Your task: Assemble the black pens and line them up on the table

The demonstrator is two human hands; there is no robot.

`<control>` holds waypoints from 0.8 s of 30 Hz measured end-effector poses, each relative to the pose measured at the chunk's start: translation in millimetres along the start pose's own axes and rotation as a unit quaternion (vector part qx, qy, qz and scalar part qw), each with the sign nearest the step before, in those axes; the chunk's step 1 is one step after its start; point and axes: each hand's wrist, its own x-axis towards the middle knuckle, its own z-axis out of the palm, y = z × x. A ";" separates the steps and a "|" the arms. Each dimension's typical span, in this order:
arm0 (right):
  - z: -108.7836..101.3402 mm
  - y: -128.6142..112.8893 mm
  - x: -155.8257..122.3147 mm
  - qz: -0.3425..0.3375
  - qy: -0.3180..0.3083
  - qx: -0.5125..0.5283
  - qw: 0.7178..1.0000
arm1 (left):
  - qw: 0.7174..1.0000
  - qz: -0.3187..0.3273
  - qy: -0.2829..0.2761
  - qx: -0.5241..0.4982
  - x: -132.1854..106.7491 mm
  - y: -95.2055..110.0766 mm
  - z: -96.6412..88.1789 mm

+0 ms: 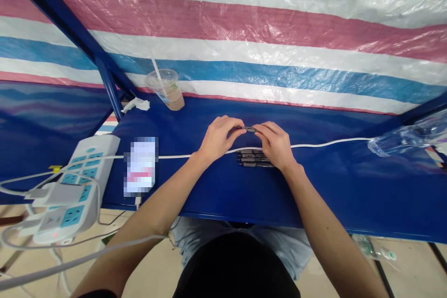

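My left hand [220,137] and my right hand [274,143] pinch the two ends of a slim black pen [249,129], held level above the blue table. Its dark grey middle part shows between my fingertips. The ends are hidden by the fingers. Just below my hands lies a row of several similar black pens [249,158], side by side, partly covered by my right hand and wrist. A white cable [328,143] runs across the table beneath both hands.
On the blue table [223,195], a phone [141,167] lies left of my left arm. Beyond it stand a plastic cup with a straw [171,91] and a crumpled tissue [136,104]. A power strip [94,158] with plugs and cables sits far left, a clear bottle [394,140] far right.
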 end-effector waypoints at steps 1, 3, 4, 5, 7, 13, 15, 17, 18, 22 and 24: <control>-0.1 -0.1 0.0 -0.001 0.002 0.002 1.000 | 1.000 0.000 0.000 -0.001 -0.2 -0.2 -0.3; -0.1 0.0 0.0 0.000 0.006 0.005 1.000 | 1.000 0.001 -0.001 -0.002 -0.5 -0.5 -0.7; 0.0 0.2 0.0 0.001 0.006 0.006 1.000 | 1.000 0.001 -0.004 -0.001 -0.5 -0.5 -0.8; 0.2 0.4 -0.2 0.002 0.005 0.006 1.000 | 1.000 0.001 -0.007 0.001 -0.5 -0.5 -0.8; 0.8 0.8 -0.6 0.004 0.001 0.009 1.000 | 1.000 0.000 -0.012 0.004 -0.3 -0.4 -0.9; 1.6 1.4 -1.2 0.005 0.004 0.013 1.000 | 1.000 0.015 0.006 -0.001 -0.2 -0.9 -0.2; 1.4 1.5 -1.3 0.006 0.004 0.012 1.000 | 1.000 0.019 0.008 0.000 -0.3 -1.1 0.2; 1.2 1.8 -1.3 0.006 0.002 0.012 1.000 | 1.000 0.016 0.005 0.004 -0.3 -1.2 0.6; 1.1 1.9 -1.4 0.005 0.002 0.012 1.000 | 1.000 0.015 0.004 0.005 -0.4 -1.3 0.9; 1.3 2.3 -1.5 -0.001 0.006 0.012 1.000 | 1.000 0.013 0.015 0.000 -1.2 -2.3 2.1; 1.3 2.1 -1.4 -0.001 0.008 0.012 1.000 | 1.000 0.011 0.020 -0.002 -1.3 -2.6 2.5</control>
